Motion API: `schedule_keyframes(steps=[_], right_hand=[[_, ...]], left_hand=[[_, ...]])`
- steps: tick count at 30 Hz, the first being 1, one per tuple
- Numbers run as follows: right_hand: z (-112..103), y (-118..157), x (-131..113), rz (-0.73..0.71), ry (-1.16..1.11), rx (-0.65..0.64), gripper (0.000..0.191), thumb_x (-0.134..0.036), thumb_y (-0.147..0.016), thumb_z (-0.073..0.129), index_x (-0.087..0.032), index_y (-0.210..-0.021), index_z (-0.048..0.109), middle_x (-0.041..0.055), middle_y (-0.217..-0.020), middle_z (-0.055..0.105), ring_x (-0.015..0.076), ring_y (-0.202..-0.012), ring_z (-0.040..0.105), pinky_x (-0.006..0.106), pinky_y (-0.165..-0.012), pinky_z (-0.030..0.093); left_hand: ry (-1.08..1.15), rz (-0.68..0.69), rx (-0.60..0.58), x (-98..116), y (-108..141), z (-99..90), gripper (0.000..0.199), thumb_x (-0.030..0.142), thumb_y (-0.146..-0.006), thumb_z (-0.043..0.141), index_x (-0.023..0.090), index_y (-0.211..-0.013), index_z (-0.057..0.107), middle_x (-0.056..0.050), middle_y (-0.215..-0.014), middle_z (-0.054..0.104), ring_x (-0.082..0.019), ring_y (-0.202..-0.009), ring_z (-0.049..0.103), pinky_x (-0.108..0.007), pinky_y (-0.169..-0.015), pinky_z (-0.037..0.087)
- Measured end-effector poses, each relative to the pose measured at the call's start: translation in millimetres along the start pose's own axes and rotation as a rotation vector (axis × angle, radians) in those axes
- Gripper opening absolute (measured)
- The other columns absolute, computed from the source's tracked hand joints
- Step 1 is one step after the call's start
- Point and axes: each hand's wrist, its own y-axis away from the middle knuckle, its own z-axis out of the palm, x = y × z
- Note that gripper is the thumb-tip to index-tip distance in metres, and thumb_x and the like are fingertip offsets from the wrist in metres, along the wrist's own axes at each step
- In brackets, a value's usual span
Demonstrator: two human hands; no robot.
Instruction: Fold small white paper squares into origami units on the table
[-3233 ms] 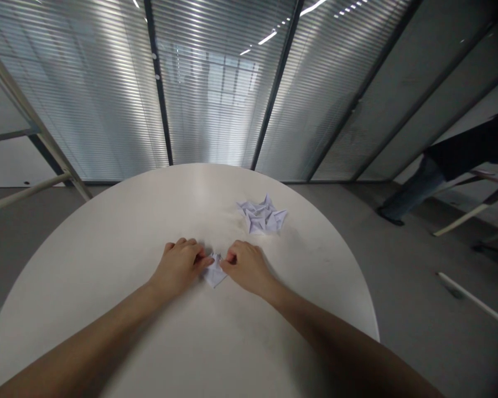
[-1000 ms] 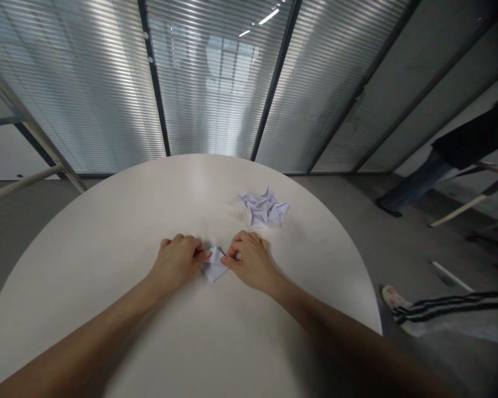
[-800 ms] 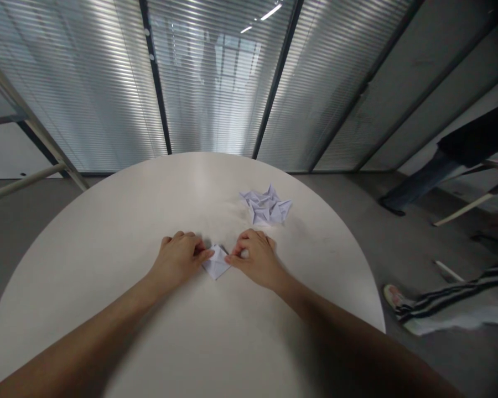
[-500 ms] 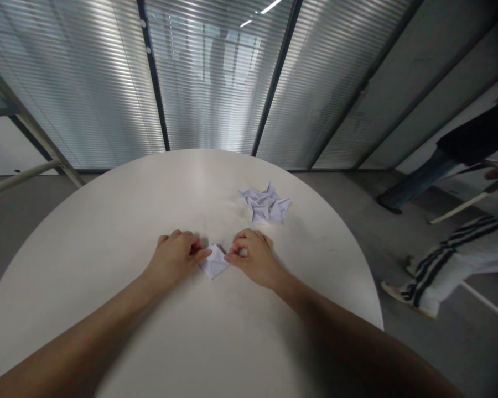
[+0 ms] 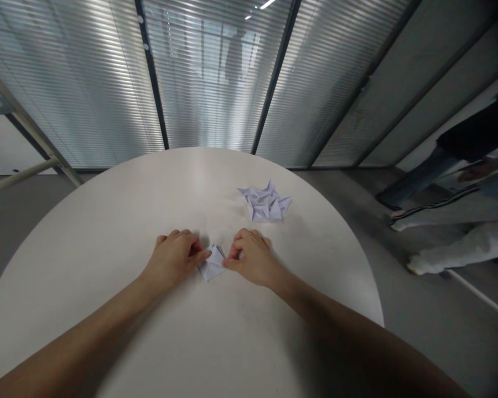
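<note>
Though hands (image 5: 171,257) (image 5: 252,258) partly hide it, the folded white paper (image 5: 211,267) seems diamond-shaped.

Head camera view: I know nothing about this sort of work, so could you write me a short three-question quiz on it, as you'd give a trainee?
1. Multiple choice: what are the left hand and the right hand both touching?
A) a cup
B) a small folded paper
C) a pair of scissors

2. True or false: the paper cluster lies nearer the right hand than the left hand.

3. Fill in the blank with "straight" or "curved": the far edge of the table is ____.

Key:
1. B
2. True
3. curved
</note>
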Motion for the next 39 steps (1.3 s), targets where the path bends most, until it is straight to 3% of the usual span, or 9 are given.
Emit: schedule_keyframes(steps=[5, 11, 22, 26, 32, 36, 39], right_hand=[[-0.7, 5.9, 1.6, 0.026, -0.012, 0.033, 0.017, -0.033, -0.067, 0.076, -0.022, -0.067, 0.064, -0.0001, -0.088, 0.061, 0.021, -0.094, 0.052, 0.036, -0.079, 0.029], [9.4, 9.9, -3.7, -0.033, -0.048, 0.121, 0.024, -0.037, -0.073, 0.072, -0.023, -0.091, 0.064, 0.0007, -0.099, 0.062, 0.0215, -0.1, 0.052, 0.036, -0.085, 0.029], [17.2, 9.5, -12.3, -0.075, -0.061, 0.126, 0.01, -0.021, -0.076, 0.07, -0.022, -0.082, 0.062, -0.0008, -0.095, 0.064, 0.0191, -0.097, 0.053, 0.034, -0.082, 0.028], [15.7, 7.3, -12.9, -0.062, -0.126, 0.109, 0.009, -0.018, -0.076, 0.069, -0.021, -0.08, 0.062, -0.0009, -0.089, 0.065, 0.0177, -0.091, 0.055, 0.033, -0.082, 0.031], [15.4, 3.8, -10.6, -0.136, -0.35, 0.127, 0.011, -0.011, -0.076, 0.065, -0.02, -0.075, 0.06, -0.0004, -0.087, 0.065, 0.0144, -0.083, 0.058, 0.028, -0.079, 0.04], [14.2, 3.1, -9.1, -0.219, -0.523, 0.224, 0.014, -0.006, -0.073, 0.065, -0.019, -0.07, 0.06, 0.003, -0.1, 0.063, 0.0147, -0.094, 0.059, 0.028, -0.083, 0.043], [12.5, 1.5, -6.9, -0.222, -0.627, 0.271, 0.014, -0.006, -0.072, 0.066, -0.019, -0.067, 0.062, 0.0038, -0.104, 0.062, 0.0148, -0.097, 0.059, 0.028, -0.086, 0.044]], left_hand=[[0.015, 0.011, 0.062, -3.2, 1.2, 2.4, 0.028, 0.048, -0.077, 0.059, 0.024, -0.093, 0.058, -0.004, -0.097, 0.062, -0.025, -0.096, 0.052, -0.036, -0.076, 0.031], [0.022, 0.074, 0.044, -6.2, 1.1, 6.7, 0.027, 0.046, -0.082, 0.053, 0.028, -0.1, 0.061, -0.003, -0.098, 0.061, -0.025, -0.097, 0.052, -0.037, -0.078, 0.032], [0.101, 0.055, -0.029, -7.4, -1.3, 6.6, 0.021, 0.036, -0.076, 0.057, 0.027, -0.093, 0.066, -0.001, -0.091, 0.065, -0.023, -0.092, 0.054, -0.034, -0.078, 0.036], [0.156, 0.066, 0.004, -5.0, 1.0, 5.3, 0.019, 0.034, -0.074, 0.058, 0.025, -0.088, 0.067, -0.002, -0.086, 0.065, -0.022, -0.087, 0.055, -0.034, -0.076, 0.038], [0.438, 0.057, 0.052, -3.6, 5.5, 8.0, 0.019, 0.036, -0.073, 0.063, 0.021, -0.083, 0.061, -0.001, -0.074, 0.063, -0.016, -0.068, 0.055, -0.027, -0.06, 0.04], [0.773, 0.058, 0.042, 0.4, 8.2, 7.6, 0.027, 0.038, -0.072, 0.067, 0.019, -0.085, 0.055, 0.0, -0.076, 0.063, -0.012, -0.06, 0.054, -0.023, -0.053, 0.039], [0.845, 0.036, 0.069, 5.0, 10.8, 3.8, 0.029, 0.041, -0.072, 0.068, 0.018, -0.085, 0.058, 0.0, -0.075, 0.063, -0.011, -0.058, 0.054, -0.022, -0.052, 0.039]])
